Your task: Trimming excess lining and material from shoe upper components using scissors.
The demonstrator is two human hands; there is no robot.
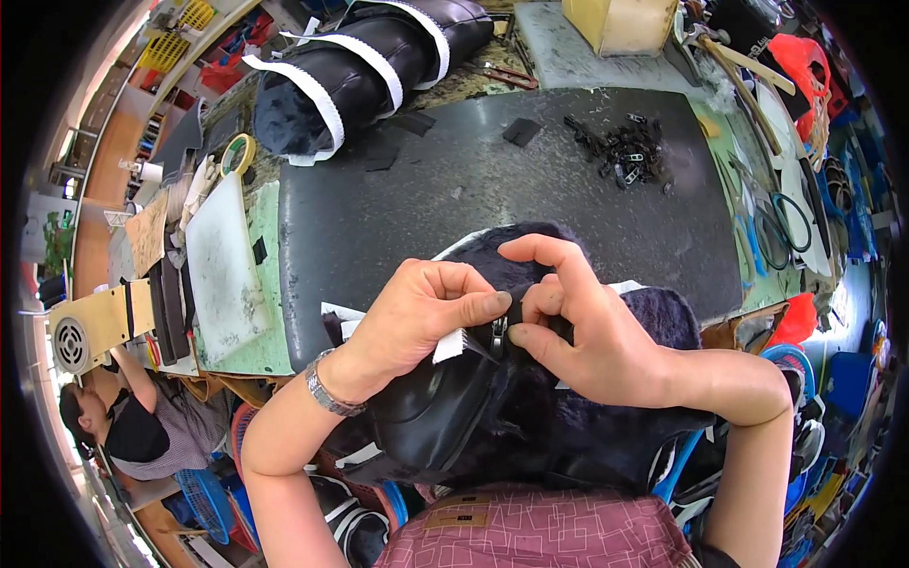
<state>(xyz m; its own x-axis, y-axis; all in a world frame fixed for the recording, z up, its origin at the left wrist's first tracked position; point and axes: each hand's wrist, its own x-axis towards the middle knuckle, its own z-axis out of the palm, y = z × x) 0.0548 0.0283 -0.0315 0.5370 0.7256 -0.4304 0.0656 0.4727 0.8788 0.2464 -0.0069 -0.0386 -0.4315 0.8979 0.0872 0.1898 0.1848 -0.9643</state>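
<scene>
A black leather boot upper (417,407) with dark fur lining (540,435) lies across my lap, against the table's near edge. Its zipper is partly in view, with a metal zipper slider (499,331) hanging between my hands. My left hand (421,317), a metal watch on its wrist, pinches the end of the black zipper tape between thumb and forefinger. From the other side my right hand (587,331) has curled fingers closed at the same tape, its forefinger raised. The exact grip of the right fingertips is partly hidden. White strips stick out around the upper's edges.
A black mat (407,218) covers the table, with a pile of zipper sliders (625,151) at far right. Stacked uppers with white strips (350,76) lie far left, near a tape roll (237,154) and a white board (227,265). Scissors (784,232) lie right. Another person (151,417) works at left.
</scene>
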